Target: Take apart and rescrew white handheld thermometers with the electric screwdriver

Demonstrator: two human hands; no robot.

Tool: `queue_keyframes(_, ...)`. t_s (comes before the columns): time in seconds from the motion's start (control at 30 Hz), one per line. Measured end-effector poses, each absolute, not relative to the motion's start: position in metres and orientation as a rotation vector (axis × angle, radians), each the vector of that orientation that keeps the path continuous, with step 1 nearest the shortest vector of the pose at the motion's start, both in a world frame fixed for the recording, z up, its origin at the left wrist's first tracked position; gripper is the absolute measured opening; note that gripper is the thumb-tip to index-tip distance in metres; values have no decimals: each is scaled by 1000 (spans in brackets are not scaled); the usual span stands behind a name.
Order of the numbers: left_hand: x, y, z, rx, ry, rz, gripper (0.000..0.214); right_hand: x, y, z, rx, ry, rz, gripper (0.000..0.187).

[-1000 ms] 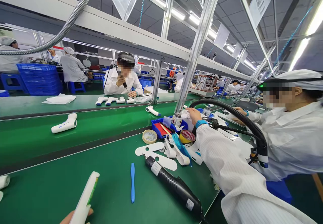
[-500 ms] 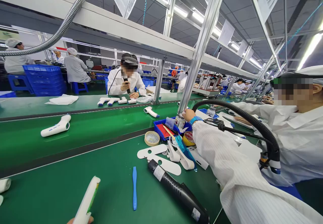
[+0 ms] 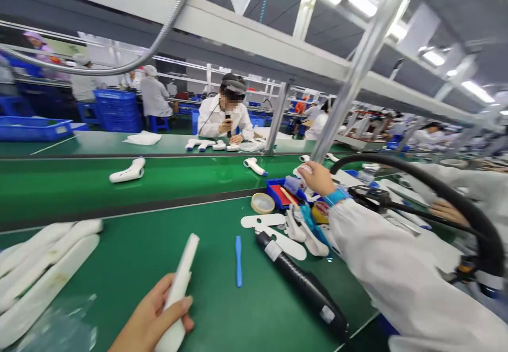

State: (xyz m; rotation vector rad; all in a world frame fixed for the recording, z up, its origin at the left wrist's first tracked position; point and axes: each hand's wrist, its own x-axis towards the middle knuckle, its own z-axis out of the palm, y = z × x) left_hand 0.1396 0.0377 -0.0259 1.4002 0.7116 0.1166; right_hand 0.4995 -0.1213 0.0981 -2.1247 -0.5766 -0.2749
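The left hand [image 3: 153,315] grips a white plastic handle [image 3: 180,283], long axis tilted up and rightward, above the lower-centre counter [image 3: 119,256]. The right hand [image 3: 317,178], grasp unclear, is beside a blue tray [image 3: 280,193], beyond a black handheld tool [image 3: 301,286].

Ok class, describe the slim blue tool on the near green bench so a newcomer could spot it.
On the near green bench, find the black handheld power tool. Just left of it lies a slim blue plastic pry tool, alone between that tool and the person's left hand.

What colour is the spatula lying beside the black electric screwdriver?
The spatula is blue, as the head view shows.
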Motion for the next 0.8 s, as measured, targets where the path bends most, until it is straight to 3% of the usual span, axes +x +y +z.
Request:
queue_keyframes(0.17,136,35,-10,1387,596,130,36,354,-107,70,-1902,-1134,-28,5)
queue_keyframes(0.3,134,36,-9,1307,541,149,32,280,-86,36,-1722,-1323,226,8)
queue_keyframes(0.63,135,39,-16,1263,520,152,25,253,-46,-10,-1549,-1726,-13,18)
queue_keyframes(0.8,134,39,-19,1269,547,136,31,258,-47,-17,-1592,-1618,-172,19)
